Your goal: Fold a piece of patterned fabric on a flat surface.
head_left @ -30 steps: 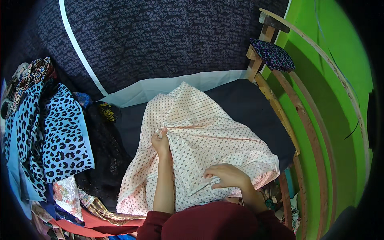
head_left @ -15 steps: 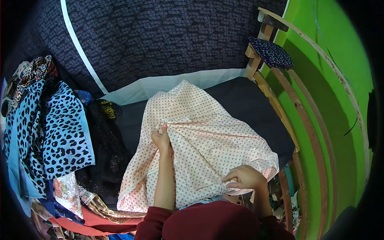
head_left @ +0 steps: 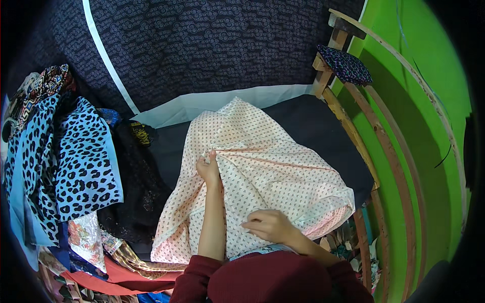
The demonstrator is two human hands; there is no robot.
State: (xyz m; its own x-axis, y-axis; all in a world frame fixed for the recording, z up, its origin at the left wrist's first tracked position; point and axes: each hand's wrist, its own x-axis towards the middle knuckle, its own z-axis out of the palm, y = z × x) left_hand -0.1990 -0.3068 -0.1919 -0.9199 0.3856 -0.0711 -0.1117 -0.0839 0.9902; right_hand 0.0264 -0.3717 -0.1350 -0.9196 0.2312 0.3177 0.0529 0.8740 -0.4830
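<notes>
A wide cream cloth (head_left: 257, 171) with small dark motifs and pinkish patches lies spread in loose folds, rising to a point at its far end. Near its middle, my left hand (head_left: 208, 169) is closed on a gathered bit of the cloth, thumb upward, and creases fan out to the right from there. Lower and to the right, my right hand (head_left: 273, 226) is bent over the near part of the same cloth. Its fingers are drawn together and point left; whatever is between their tips is hidden.
Beneath lies a dark surface (head_left: 298, 113). Left are a blue leopard-print cloth (head_left: 86, 161), a black lacy cloth (head_left: 134, 187) and other fabrics. Wooden rails (head_left: 389, 151) run beside a green wall (head_left: 429, 116) at right, with a dark patterned cloth piece (head_left: 348, 64) on them. A dark curtain (head_left: 212, 45) hangs behind.
My right hand has moved left across the cloth, away from its right corner, toward my left hand. My left hand keeps its hold on the cloth. The whole view has shifted slightly.
</notes>
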